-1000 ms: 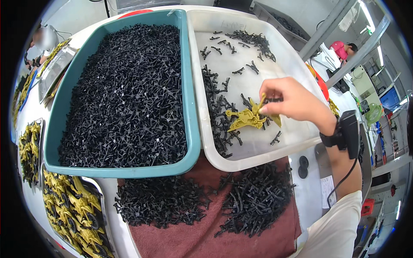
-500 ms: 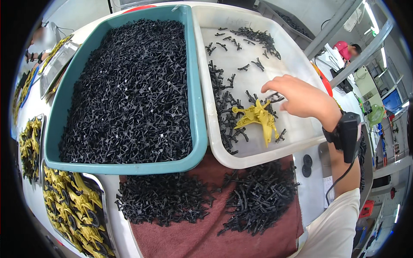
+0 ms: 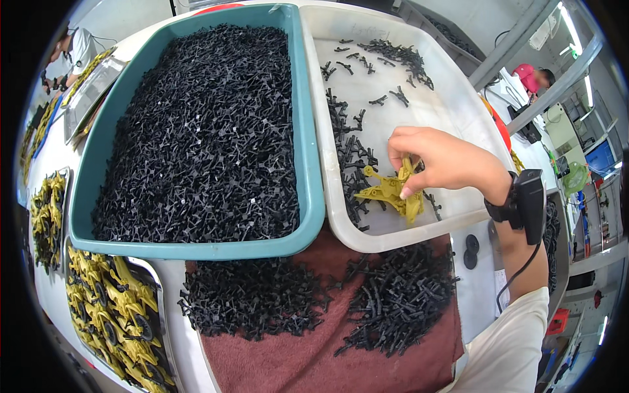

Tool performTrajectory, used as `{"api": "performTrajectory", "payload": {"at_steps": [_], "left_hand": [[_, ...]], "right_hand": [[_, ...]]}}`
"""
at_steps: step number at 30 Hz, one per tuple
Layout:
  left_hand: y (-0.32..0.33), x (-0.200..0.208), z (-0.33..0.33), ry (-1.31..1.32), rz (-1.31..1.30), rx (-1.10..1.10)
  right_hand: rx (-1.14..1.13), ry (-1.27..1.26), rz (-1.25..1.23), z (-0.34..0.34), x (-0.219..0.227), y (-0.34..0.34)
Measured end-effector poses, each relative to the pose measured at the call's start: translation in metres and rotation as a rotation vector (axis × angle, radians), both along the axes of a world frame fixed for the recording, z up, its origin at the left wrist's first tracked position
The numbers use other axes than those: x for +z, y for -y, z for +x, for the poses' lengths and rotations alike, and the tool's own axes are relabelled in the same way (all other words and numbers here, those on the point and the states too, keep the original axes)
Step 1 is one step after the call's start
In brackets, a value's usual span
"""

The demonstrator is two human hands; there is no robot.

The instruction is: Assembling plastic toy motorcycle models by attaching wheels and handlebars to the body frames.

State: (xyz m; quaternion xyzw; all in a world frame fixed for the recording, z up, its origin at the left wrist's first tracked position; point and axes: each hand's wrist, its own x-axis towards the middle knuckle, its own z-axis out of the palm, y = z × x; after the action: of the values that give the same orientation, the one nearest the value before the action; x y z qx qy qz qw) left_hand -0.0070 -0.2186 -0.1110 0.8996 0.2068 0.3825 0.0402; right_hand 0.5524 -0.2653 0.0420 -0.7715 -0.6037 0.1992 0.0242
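Observation:
In the white tub (image 3: pixel 452 111), my right hand (image 3: pixel 439 159) pinches a yellow plastic part (image 3: pixel 386 191), shaped like a small toy motorcycle body, between thumb and fingers. Small black plastic pieces (image 3: pixel 350 141) lie beneath and beside it along the tub's left side. The yellow part covers some of them. A black device (image 3: pixel 527 204) with a cable is strapped to my right wrist. My left hand is out of the picture.
A teal tub (image 3: pixel 313 219) full of black pieces stands left of the white one. Two black heaps (image 3: pixel 255 298) lie on a brown cloth (image 3: pixel 282 367). Trays of yellow toy motorcycles (image 3: pixel 111 308) are at the left. Two black wheels (image 3: pixel 471 251) lie at right. Other people sit farther back.
My right hand has moved down onto the yellow part and closed on it. The part is tilted differently. The whole view has shifted slightly.

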Motion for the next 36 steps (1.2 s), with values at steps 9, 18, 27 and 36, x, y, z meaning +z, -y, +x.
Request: {"api": "performTrajectory", "payload": {"at_steps": [9, 18, 27, 36], "left_hand": [[-0.007, 0.012, 0.015, 0.016, -0.009, -0.106], [0.004, 0.057, 0.038, -0.096, -0.218, -0.086], [0.008, 0.038, 0.021, -0.071, -0.207, 0.012], [0.003, 0.027, 0.028, 0.049, -0.155, -0.114]], "right_hand": [[-0.047, 0.06, 0.01, -0.018, 0.01, -0.007], [-0.285, -0.048, 0.314, -0.029, 0.046, 0.021], [-0.46, -0.283, 0.743, -0.109, 0.067, 0.095], [-0.684, 0.342, 0.617, -0.225, 0.019, 0.211]]}}
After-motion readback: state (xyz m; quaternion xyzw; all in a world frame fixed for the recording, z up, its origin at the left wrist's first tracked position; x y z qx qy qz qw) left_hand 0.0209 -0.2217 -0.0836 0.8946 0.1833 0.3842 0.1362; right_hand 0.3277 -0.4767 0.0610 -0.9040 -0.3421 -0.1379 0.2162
